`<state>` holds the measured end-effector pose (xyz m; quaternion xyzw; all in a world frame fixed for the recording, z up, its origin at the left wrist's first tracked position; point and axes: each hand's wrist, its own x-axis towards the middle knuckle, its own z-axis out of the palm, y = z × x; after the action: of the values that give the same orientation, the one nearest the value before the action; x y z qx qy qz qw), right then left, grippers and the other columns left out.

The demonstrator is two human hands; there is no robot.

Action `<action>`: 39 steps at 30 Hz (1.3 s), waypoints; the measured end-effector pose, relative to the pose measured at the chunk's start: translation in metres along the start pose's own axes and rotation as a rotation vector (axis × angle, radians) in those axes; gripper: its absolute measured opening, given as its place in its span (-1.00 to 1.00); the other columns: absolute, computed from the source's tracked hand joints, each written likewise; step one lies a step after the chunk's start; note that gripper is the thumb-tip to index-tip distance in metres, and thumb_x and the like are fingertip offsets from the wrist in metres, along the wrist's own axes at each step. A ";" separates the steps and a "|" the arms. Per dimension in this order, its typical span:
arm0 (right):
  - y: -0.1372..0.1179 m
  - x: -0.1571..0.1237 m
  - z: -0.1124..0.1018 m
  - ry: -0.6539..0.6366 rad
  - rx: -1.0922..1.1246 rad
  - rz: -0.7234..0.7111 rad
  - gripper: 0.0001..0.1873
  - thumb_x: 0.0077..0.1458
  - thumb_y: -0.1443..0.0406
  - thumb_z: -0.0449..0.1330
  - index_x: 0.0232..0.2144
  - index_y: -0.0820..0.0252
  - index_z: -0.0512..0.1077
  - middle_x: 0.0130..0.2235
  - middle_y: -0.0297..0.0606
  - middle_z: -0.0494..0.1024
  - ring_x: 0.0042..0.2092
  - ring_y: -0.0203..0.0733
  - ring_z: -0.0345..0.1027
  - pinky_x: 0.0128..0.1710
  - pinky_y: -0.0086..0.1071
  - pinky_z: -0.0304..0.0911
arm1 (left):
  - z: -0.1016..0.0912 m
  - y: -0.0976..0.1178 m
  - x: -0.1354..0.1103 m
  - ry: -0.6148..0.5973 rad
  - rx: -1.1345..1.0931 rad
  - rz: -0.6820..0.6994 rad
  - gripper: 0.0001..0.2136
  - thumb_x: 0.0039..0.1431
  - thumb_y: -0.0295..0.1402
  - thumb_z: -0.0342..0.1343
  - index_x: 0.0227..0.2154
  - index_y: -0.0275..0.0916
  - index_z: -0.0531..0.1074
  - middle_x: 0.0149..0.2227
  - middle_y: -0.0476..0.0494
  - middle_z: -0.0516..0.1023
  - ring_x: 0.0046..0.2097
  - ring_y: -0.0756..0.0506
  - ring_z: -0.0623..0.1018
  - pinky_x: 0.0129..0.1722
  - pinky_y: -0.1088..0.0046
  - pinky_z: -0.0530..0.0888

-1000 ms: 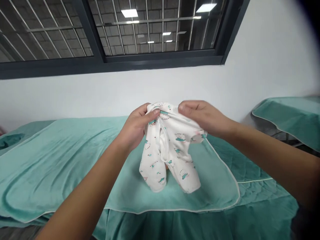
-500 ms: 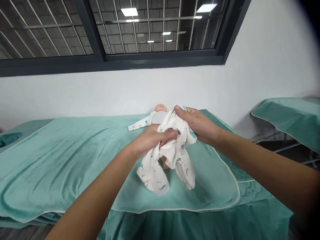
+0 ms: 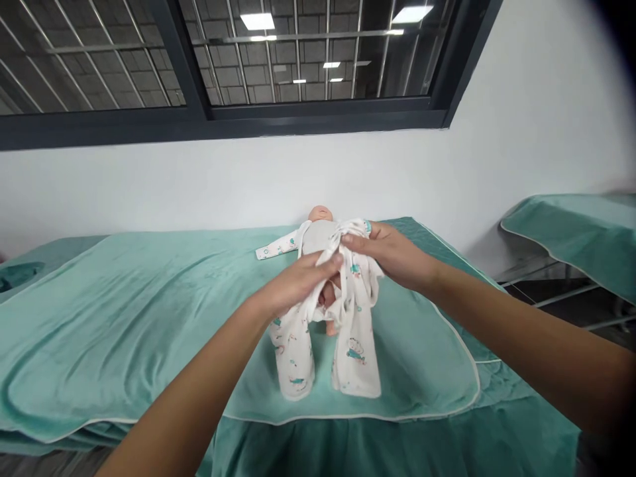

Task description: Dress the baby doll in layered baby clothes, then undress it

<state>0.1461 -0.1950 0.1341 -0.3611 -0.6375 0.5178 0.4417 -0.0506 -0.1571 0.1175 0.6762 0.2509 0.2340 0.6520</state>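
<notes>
Your left grip [image 3: 309, 281] and right grip [image 3: 395, 253] are pinching the baby pants [image 3: 355, 344], probably keeping 'em open, doll [image 3: 318, 234] just beyond both.

Baby trousers [image 3: 355, 358] in right grip [image 3: 400, 255]: matt, creased cloth. Beyond grip, doll's head [image 3: 320, 212]: smooth, plastic-looking. Below grip, blanket [image 3: 417, 371]: plush, slight sheen.

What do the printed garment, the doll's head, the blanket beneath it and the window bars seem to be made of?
Garment: soft, matt fabric, perhaps cotton; it crumples into loose folds.
Head: probably smooth plastic or vinyl, from its even surface, though it is small here.
Blanket: plush, likely synthetic; its sheen shifts along the creases.
Bars: metal, perhaps steel; straight, with bright highlights.
</notes>
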 end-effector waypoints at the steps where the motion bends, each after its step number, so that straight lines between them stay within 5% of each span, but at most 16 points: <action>1: 0.002 0.002 0.001 0.060 0.029 -0.012 -0.63 0.13 -0.03 0.25 -0.32 0.15 0.51 -0.38 -0.28 0.58 -0.38 -0.20 0.44 -0.39 -0.36 0.33 | 0.001 0.000 -0.001 -0.019 0.072 0.012 -0.67 0.11 -0.05 0.21 -0.36 -0.26 0.51 -0.48 -0.10 0.56 -0.48 -0.06 0.50 -0.52 0.46 0.37; 3: 0.004 0.004 0.002 0.127 0.065 -0.007 -0.68 0.08 0.00 0.30 -0.33 0.12 0.50 -0.38 -0.32 0.57 -0.39 -0.22 0.42 -0.41 -0.39 0.31 | 0.003 -0.001 -0.002 -0.018 0.155 0.022 -0.69 0.05 -0.11 0.29 -0.29 -0.26 0.55 -0.36 -0.14 0.61 -0.36 -0.11 0.55 -0.40 0.43 0.41; 6: 0.006 0.003 -0.001 0.098 0.127 0.030 -0.68 0.09 0.01 0.30 -0.31 0.13 0.51 -0.38 -0.31 0.58 -0.38 -0.24 0.43 -0.40 -0.40 0.32 | 0.000 -0.002 -0.001 0.070 -0.001 0.028 -0.66 0.01 -0.16 0.33 -0.19 -0.26 0.56 -0.25 -0.18 0.64 -0.25 -0.16 0.58 -0.24 0.34 0.46; 13: 0.018 -0.009 -0.014 -0.362 0.070 0.319 -0.63 -0.02 0.10 0.39 -0.25 0.26 0.58 -0.34 -0.19 0.63 -0.40 -0.17 0.49 -0.40 -0.33 0.37 | -0.009 -0.010 0.005 0.190 -0.386 0.125 -0.65 0.02 -0.23 0.33 -0.15 -0.32 0.55 -0.27 -0.22 0.65 -0.30 -0.15 0.61 -0.26 0.37 0.49; 18: 0.027 -0.002 -0.015 -0.101 0.156 0.174 -0.65 0.07 0.05 0.32 -0.31 0.23 0.56 -0.33 -0.19 0.64 -0.32 -0.17 0.50 -0.34 -0.35 0.37 | -0.007 -0.013 0.004 0.174 -0.440 0.127 -0.65 0.10 -0.21 0.29 -0.10 -0.30 0.54 -0.22 -0.23 0.65 -0.27 -0.14 0.62 -0.23 0.39 0.50; 25: 0.016 0.008 0.005 0.211 0.358 -0.015 -0.65 0.07 -0.03 0.29 -0.31 0.10 0.50 -0.37 -0.26 0.58 -0.26 -0.09 0.47 -0.33 -0.31 0.35 | -0.012 -0.016 0.001 -0.176 -0.211 -0.044 -0.52 -0.04 -0.18 0.39 -0.08 -0.36 0.54 -0.24 -0.32 0.64 -0.26 -0.20 0.62 -0.27 0.33 0.51; 29: 0.022 0.001 0.015 0.121 0.386 -0.001 -0.59 0.15 -0.09 0.19 -0.23 0.08 0.50 -0.43 -0.28 0.56 -0.33 -0.13 0.45 -0.38 -0.32 0.33 | -0.017 -0.002 0.002 -0.096 -0.206 0.021 -0.54 -0.03 -0.24 0.38 -0.06 -0.33 0.52 -0.26 -0.29 0.64 -0.26 -0.20 0.62 -0.24 0.31 0.53; 34: 0.021 -0.010 0.010 -0.265 0.112 0.155 -0.60 0.00 -0.01 0.36 -0.27 0.16 0.53 -0.46 -0.27 0.55 -0.30 -0.08 0.47 -0.34 -0.28 0.37 | -0.017 0.009 0.001 0.010 -0.271 0.117 -0.56 0.06 -0.16 0.31 -0.04 -0.28 0.48 -0.32 -0.22 0.62 -0.32 -0.18 0.62 -0.32 0.32 0.53; 39: 0.017 -0.006 0.010 -0.051 0.081 0.098 -0.62 0.02 0.02 0.35 -0.25 0.17 0.51 -0.31 -0.24 0.59 -0.29 -0.14 0.46 -0.28 -0.29 0.37 | -0.007 0.006 0.007 0.075 -0.339 0.151 -0.56 0.13 -0.11 0.25 0.00 -0.26 0.45 -0.30 -0.21 0.62 -0.29 -0.18 0.62 -0.26 0.33 0.53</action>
<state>0.1392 -0.2008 0.1156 -0.3602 -0.6086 0.5733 0.4137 -0.0498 -0.1471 0.1241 0.5643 0.1808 0.3462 0.7274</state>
